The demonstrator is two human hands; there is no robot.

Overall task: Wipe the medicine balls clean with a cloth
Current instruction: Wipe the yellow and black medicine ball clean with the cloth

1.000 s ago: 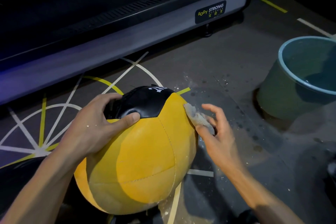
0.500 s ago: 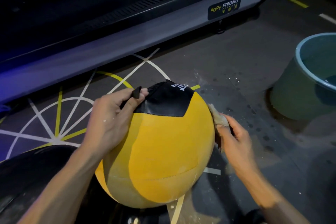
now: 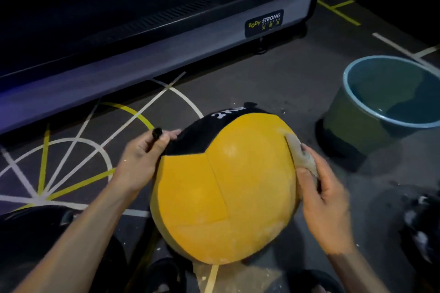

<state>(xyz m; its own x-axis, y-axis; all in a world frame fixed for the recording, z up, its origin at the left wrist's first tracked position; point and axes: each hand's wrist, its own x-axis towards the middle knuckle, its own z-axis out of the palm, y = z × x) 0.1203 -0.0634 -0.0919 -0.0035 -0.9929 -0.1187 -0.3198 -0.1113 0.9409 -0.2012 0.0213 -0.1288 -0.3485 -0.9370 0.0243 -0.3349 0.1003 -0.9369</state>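
A large yellow medicine ball (image 3: 228, 192) with a black top panel and white lettering rests on the floor in front of me. My left hand (image 3: 140, 162) grips its upper left side, with a small black tab poking up between the fingers. My right hand (image 3: 326, 202) holds a small pale cloth (image 3: 298, 153) flat against the ball's right side. The ball's far side is hidden.
A green bucket (image 3: 352, 126) with a blue rim and water inside stands on the floor at the right. A long black and grey gym machine (image 3: 152, 38) runs along the back. A dark round object (image 3: 31, 238) lies at lower left. White and yellow lines mark the floor.
The ball has turned, so the black panel sits further back and more yellow faces me. My right hand and the cloth slid down along the ball's right side. My left hand shifted onto the black tab.
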